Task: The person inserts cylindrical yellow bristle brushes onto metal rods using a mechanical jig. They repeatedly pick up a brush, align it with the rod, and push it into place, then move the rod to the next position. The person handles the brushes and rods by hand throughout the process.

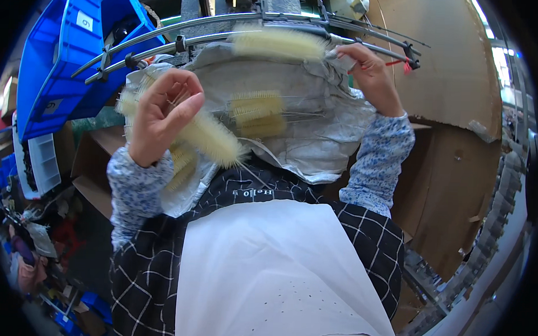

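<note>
Pinched in my right hand (372, 74) is one end of a long brush with pale yellow bristles (279, 44); the brush is blurred and lies along the metal rods. My left hand (167, 114) is closed, fingers curled towards the thumb, with thin wires showing between them. Beneath it a yellow cylindrical brush (213, 142) slants down, its wire stem pointing at my lap; where its upper end meets the fingers is partly hidden. Several shorter yellow brushes (258, 113) lie on the grey-white sheet (317, 140) between my hands, stems to the right. More bristles show behind my left wrist.
Two curved metal rods (226, 36) with black clamps cross in front of me. Blue bins (59, 60) stand at the far left, above an open cardboard box (97, 162). Large cardboard sheets (438, 61) are on the right. A white cloth (277, 263) covers my checked apron.
</note>
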Available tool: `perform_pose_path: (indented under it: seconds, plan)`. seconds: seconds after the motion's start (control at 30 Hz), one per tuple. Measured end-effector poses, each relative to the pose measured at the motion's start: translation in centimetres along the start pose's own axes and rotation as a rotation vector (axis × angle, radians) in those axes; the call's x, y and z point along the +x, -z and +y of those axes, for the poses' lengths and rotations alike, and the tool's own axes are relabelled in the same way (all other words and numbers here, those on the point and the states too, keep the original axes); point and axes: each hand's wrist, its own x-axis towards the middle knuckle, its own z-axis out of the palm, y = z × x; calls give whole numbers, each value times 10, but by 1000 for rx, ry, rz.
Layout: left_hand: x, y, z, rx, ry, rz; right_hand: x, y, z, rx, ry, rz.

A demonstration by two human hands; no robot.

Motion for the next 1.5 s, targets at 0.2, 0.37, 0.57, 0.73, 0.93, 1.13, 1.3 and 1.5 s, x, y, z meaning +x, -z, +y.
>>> perform_pose_path:
  seconds: [0.2,0.37,0.57,0.73,0.93,1.13,1.3,1.5]
  plan:
    - [17,-43,-1,-158,31,16,-46,-21,-18,-59,-4,33]
    - [23,-77,-6,-76,95,-25,-68,-20,-4,-43,-14,8]
    - [14,-114,0,92,-81,114,-71,26,134,905,-433,676]
    - [9,-132,18,415,-277,111,-39,70,257,1841,-361,964]
    - [5,-151,32,611,-410,150,-25,101,285,2233,-40,1073]
    - [9,-156,38,575,-422,135,-160,160,260,1952,247,1667]
    - [9,-160,34,540,-456,151,-305,189,253,1595,162,1708]
    - [6,-169,35,565,-473,116,-318,166,157,858,-31,2024]
